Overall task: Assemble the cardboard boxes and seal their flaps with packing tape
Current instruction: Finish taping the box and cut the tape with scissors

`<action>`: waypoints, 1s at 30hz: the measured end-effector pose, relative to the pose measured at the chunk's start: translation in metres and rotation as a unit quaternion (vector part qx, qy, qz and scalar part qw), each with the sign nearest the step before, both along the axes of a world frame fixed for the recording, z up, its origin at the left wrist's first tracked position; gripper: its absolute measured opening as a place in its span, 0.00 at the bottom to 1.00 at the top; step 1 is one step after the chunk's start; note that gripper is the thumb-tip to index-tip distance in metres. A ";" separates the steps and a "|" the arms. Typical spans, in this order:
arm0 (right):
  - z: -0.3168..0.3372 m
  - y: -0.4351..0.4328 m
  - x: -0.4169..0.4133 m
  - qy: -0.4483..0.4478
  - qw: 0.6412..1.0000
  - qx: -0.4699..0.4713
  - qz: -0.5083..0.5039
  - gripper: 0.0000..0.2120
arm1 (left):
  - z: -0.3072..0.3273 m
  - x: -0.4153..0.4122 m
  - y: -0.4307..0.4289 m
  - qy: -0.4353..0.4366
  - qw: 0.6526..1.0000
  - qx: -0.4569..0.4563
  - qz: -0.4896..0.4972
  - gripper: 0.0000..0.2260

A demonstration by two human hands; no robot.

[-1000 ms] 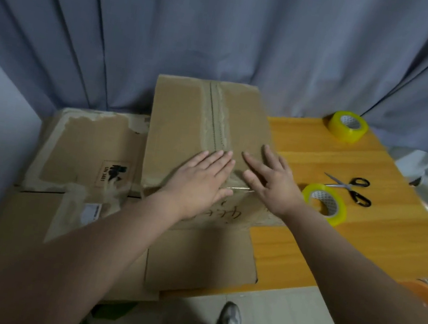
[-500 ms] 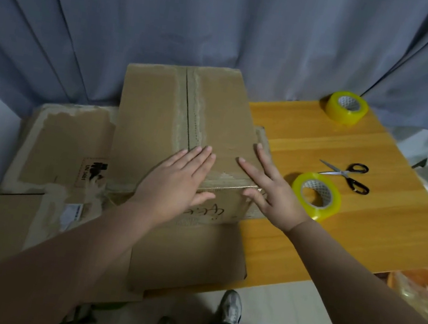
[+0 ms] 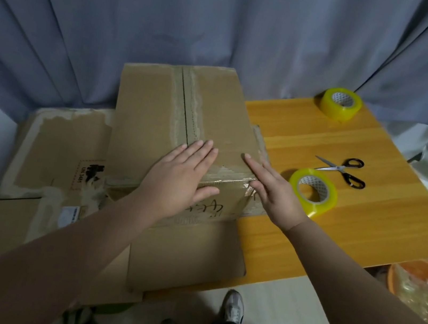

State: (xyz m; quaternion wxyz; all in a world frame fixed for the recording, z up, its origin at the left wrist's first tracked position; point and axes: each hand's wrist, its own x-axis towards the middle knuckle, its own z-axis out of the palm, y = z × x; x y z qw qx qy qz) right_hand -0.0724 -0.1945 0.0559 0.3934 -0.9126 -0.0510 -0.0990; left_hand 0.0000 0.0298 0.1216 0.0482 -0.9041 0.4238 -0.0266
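An assembled cardboard box [image 3: 148, 112] stands on the left part of the wooden table [image 3: 367, 214], its top flaps closed along a centre seam. My left hand [image 3: 182, 176] lies flat with straight fingers on the box's near top edge. My right hand [image 3: 270, 190] presses flat, fingers straight, on the box's near right corner, over a strip of clear tape. A yellow tape roll [image 3: 312, 194] sits just right of my right hand. A second tape roll [image 3: 341, 105] stands at the table's far edge. Black-handled scissors [image 3: 343, 171] lie between them.
Flattened cardboard boxes [image 3: 51, 153] lie left of and under the assembled box, one sheet [image 3: 186, 255] hanging over the table's near edge. A grey curtain [image 3: 229, 24] hangs behind. An orange bowl [image 3: 412, 280] sits low at the right, crumpled wrap above it. My shoes show on the floor.
My right hand has slid slightly toward the box's near right corner. My left hand stays flat on the box top. The view has shifted a little.
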 end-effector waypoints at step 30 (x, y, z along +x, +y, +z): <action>0.016 0.076 0.022 0.026 0.872 0.309 -0.379 0.20 | -0.014 0.013 0.114 -0.044 0.996 -0.021 0.070 0.35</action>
